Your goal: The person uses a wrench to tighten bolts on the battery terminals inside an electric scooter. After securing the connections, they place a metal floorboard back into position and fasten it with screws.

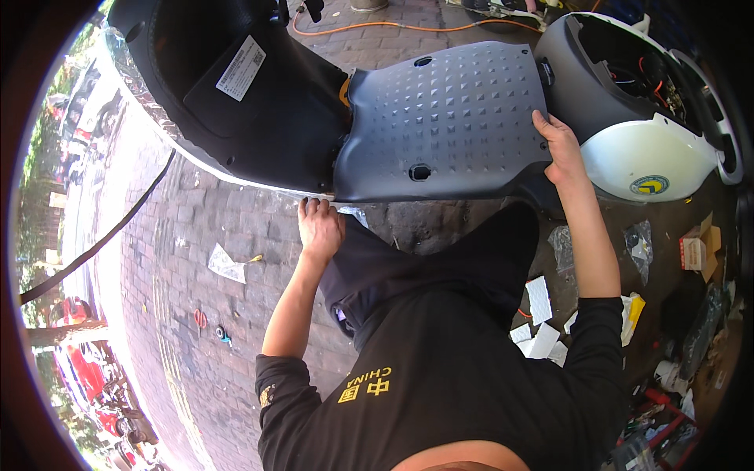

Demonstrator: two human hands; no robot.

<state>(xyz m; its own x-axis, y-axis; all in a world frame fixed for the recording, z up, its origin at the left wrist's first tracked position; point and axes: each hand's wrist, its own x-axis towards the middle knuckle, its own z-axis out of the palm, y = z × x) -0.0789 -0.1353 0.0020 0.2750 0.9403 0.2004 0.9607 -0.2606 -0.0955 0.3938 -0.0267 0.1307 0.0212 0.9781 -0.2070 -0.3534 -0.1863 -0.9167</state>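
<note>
A dark grey plastic scooter footboard (447,120) with raised studs lies between the black inner leg shield (277,126) and the seat-end bodywork (589,88). At the footboard's rear corner, my right hand (559,147) holds the edge, thumb on top and the other fingers hidden. My left hand (321,229) is at the lower edge where leg shield and footboard meet. Its fingertips touch that edge, and its thumb is out of sight. The footboard has two oval openings, and its front end sits against the leg shield. A white side panel (645,156) bears a round emblem.
Red-handled scissors (201,318) and a blue-and-black tape roll (221,334) lie on the brick paving. White foam pieces (539,300), plastic bags (639,247), and an opened carton (700,247) are at right. An orange hose (377,24) crosses behind the scooter.
</note>
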